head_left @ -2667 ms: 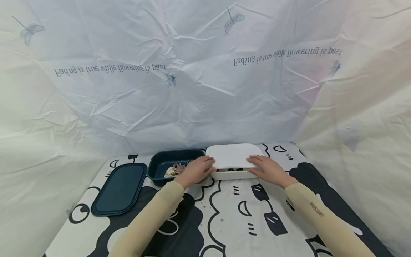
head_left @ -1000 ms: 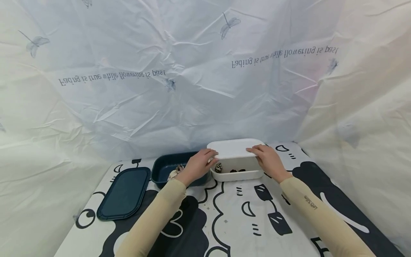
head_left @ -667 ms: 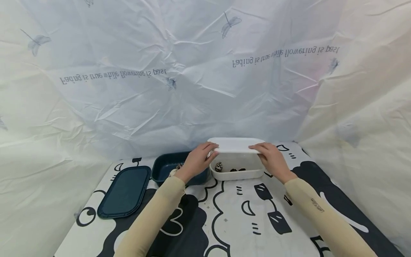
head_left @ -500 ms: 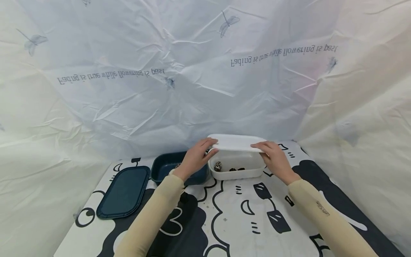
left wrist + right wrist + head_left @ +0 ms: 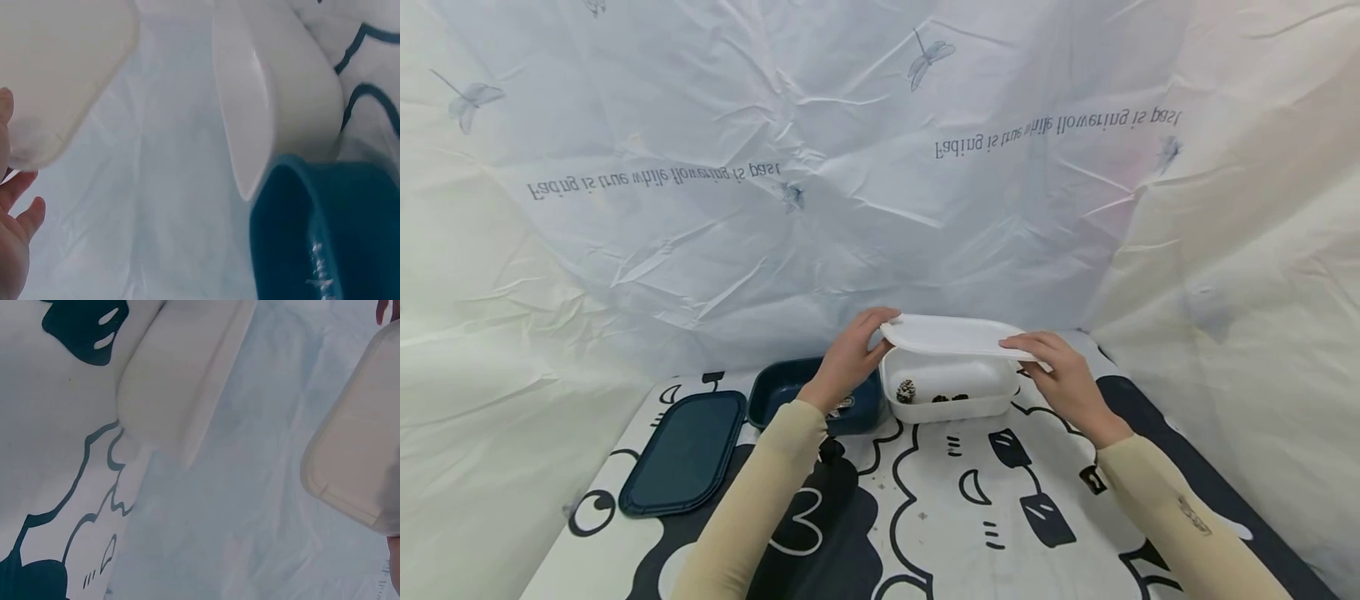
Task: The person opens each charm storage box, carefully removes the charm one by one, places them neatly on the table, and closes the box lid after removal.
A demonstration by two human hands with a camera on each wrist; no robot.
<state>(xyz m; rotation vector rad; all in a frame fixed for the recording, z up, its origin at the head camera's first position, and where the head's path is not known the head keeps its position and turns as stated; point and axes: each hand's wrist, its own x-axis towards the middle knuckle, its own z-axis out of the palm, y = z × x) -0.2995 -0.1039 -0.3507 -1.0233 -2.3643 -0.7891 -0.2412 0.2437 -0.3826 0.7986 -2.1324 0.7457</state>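
Note:
A white rectangular lid (image 5: 955,335) is held up by both hands, apart from the white box (image 5: 958,408) below it. My left hand (image 5: 852,354) grips the lid's left end, and my right hand (image 5: 1063,379) grips its right end with fingers on top and thumb beneath. Inside the box sit a pine cone (image 5: 906,391) with pale tips and small dark pieces (image 5: 951,398) too small to make out. In the left wrist view, the lid (image 5: 62,69) hangs clear of the box (image 5: 306,94). The right wrist view shows the lid's rounded corner (image 5: 350,462).
Left of the white box, touching or nearly so, stands a dark blue box (image 5: 767,392); my left arm partly hides it and its contents. A matching blue lid (image 5: 685,454) lies farther left on the patterned tablecloth (image 5: 947,533). A white plastic sheet (image 5: 865,250) hangs behind.
The white lid has come off the white box: first its front edge tilted up, then the whole lid rose. The box's inside has come into view. My right hand has shifted slightly rightward.

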